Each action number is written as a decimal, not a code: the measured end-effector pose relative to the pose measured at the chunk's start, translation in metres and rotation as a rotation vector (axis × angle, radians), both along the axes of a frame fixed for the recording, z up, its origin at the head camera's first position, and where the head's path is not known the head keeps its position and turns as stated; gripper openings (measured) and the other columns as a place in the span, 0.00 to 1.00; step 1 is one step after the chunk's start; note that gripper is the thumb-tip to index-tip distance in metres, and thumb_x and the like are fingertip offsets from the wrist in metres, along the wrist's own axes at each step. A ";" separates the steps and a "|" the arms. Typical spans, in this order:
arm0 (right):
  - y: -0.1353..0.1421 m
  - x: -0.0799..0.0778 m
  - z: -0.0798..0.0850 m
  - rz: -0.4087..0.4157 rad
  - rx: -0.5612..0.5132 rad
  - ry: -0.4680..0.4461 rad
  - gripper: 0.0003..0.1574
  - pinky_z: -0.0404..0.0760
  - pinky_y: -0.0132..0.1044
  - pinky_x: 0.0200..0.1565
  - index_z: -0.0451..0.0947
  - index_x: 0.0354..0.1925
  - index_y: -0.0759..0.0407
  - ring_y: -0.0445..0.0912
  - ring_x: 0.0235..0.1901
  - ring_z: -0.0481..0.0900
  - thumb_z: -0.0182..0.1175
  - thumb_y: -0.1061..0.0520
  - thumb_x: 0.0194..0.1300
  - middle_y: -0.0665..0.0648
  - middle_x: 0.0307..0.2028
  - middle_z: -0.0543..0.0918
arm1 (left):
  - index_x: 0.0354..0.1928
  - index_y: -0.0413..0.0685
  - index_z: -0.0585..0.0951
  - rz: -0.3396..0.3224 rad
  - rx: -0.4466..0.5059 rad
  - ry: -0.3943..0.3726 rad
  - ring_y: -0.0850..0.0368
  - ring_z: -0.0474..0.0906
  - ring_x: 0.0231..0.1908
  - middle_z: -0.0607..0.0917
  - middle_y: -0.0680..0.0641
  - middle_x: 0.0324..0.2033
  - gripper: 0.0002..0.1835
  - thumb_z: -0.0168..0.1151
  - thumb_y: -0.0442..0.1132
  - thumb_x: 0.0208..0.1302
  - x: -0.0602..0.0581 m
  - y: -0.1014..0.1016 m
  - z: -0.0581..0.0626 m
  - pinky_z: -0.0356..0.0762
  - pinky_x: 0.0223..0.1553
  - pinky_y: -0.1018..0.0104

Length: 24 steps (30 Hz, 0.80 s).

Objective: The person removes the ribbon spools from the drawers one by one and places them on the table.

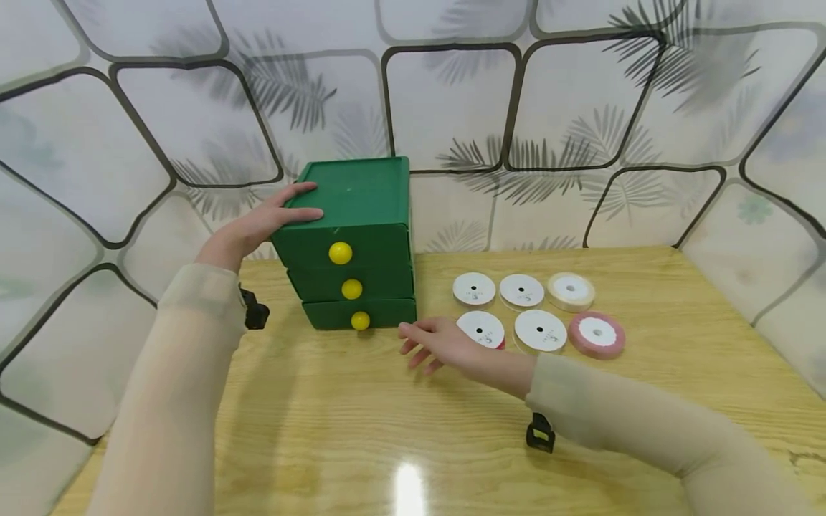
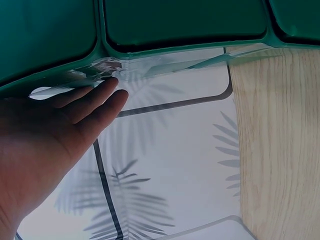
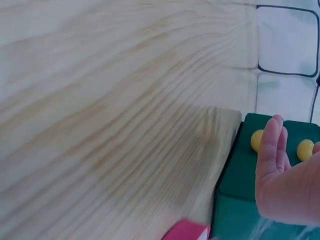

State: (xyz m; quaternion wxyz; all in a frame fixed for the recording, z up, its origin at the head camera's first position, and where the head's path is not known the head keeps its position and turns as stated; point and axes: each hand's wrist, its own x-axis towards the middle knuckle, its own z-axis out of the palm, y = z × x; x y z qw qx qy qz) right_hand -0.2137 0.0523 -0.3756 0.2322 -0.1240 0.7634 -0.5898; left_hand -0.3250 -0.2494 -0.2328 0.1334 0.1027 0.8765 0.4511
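Note:
A green drawer box (image 1: 361, 190) with three stacked drawers stands at the back of the table, each drawer front bearing a round yellow knob (image 1: 340, 253). All three drawers look closed. My left hand (image 1: 267, 215) rests on the box's top left edge, fingers extended; the left wrist view shows this hand (image 2: 65, 125) along the box's side. Low in front of the box's right corner, my right hand (image 1: 445, 344) hovers with fingers loosely bent and nothing held. In the right wrist view that hand (image 3: 285, 170) appears before the yellow knobs (image 3: 305, 149).
Right of the box lie several ribbon spools in two rows, most with white faces (image 1: 540, 330), one with pink ribbon (image 1: 596, 335) and one cream (image 1: 571, 291). The wooden table (image 1: 361, 430) meets a patterned cloth (image 1: 452, 100) at the back and sides.

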 end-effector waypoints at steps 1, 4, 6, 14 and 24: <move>0.006 0.002 0.000 0.009 -0.005 0.012 0.28 0.81 0.35 0.28 0.75 0.56 0.70 0.47 0.33 0.84 0.51 0.46 0.75 0.56 0.39 0.85 | 0.78 0.65 0.45 0.000 -0.001 -0.002 0.41 0.34 0.73 0.29 0.51 0.75 0.45 0.59 0.55 0.67 0.000 0.000 0.000 0.43 0.67 0.36; 0.025 0.006 0.001 0.023 -0.013 0.048 0.28 0.82 0.37 0.30 0.74 0.57 0.72 0.46 0.33 0.84 0.51 0.48 0.75 0.56 0.39 0.84 | 0.78 0.66 0.44 -0.002 0.001 -0.006 0.41 0.36 0.73 0.29 0.51 0.75 0.45 0.59 0.55 0.67 0.001 -0.001 0.001 0.43 0.67 0.37; 0.038 0.008 0.001 0.026 -0.017 0.066 0.28 0.83 0.38 0.30 0.73 0.58 0.72 0.46 0.33 0.84 0.51 0.49 0.75 0.56 0.39 0.84 | 0.78 0.66 0.44 -0.002 0.003 -0.008 0.41 0.37 0.73 0.29 0.51 0.75 0.45 0.59 0.55 0.67 0.002 -0.002 0.002 0.43 0.67 0.37; 0.086 0.015 0.008 0.004 0.005 0.139 0.27 0.81 0.39 0.30 0.73 0.57 0.72 0.47 0.34 0.83 0.53 0.50 0.74 0.59 0.39 0.83 | 0.78 0.65 0.44 0.015 0.034 -0.028 0.38 0.44 0.71 0.31 0.49 0.75 0.45 0.59 0.53 0.68 0.004 -0.003 0.001 0.49 0.66 0.38; 0.148 0.021 0.014 -0.068 0.096 0.237 0.27 0.81 0.41 0.34 0.69 0.61 0.73 0.46 0.36 0.82 0.53 0.53 0.75 0.63 0.42 0.82 | 0.78 0.65 0.43 -0.006 0.086 -0.023 0.39 0.44 0.72 0.34 0.49 0.76 0.42 0.55 0.53 0.71 0.010 -0.010 0.005 0.48 0.67 0.39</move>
